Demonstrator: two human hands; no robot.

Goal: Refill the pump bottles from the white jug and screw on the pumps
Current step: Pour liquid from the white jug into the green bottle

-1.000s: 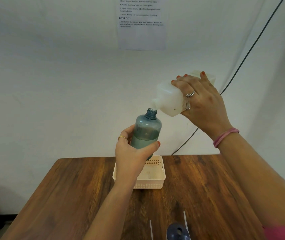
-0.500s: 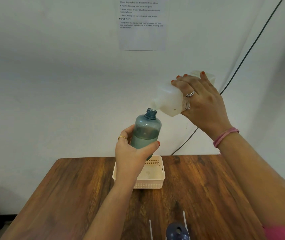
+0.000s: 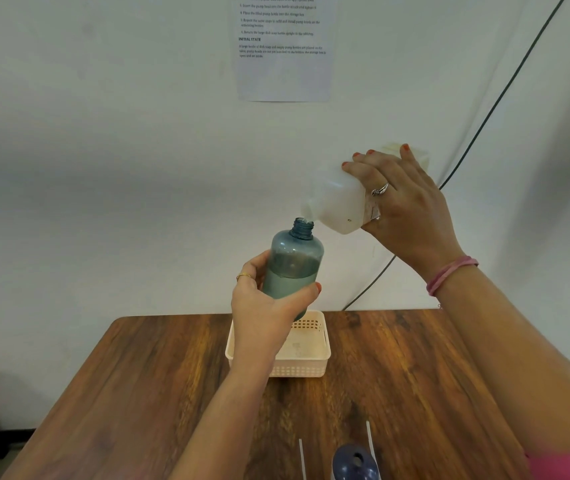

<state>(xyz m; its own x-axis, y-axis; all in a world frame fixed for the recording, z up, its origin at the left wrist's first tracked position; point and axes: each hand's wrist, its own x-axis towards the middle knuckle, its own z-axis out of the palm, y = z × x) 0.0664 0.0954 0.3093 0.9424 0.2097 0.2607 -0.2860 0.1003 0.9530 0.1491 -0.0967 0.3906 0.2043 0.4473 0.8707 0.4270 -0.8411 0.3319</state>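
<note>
I see the left hand [image 3: 269, 306] curled around the blue bottle [image 3: 294, 265]; at its 1 o'clock the right hand [image 3: 404, 199] grips the tilted white jug [image 3: 339, 206], spout at the bottle's mouth.

- A staged recording or test room, not a lived-in home: a plain white wall [image 3: 103, 168] forms the whole backdrop.
- A printed instruction sheet [image 3: 283, 46] with numbered steps and an "INITIAL STATE" heading hangs on that wall.
- A dark cable [image 3: 484, 123] runs diagonally down to the far edge of the bare wooden table [image 3: 138, 393].
</note>
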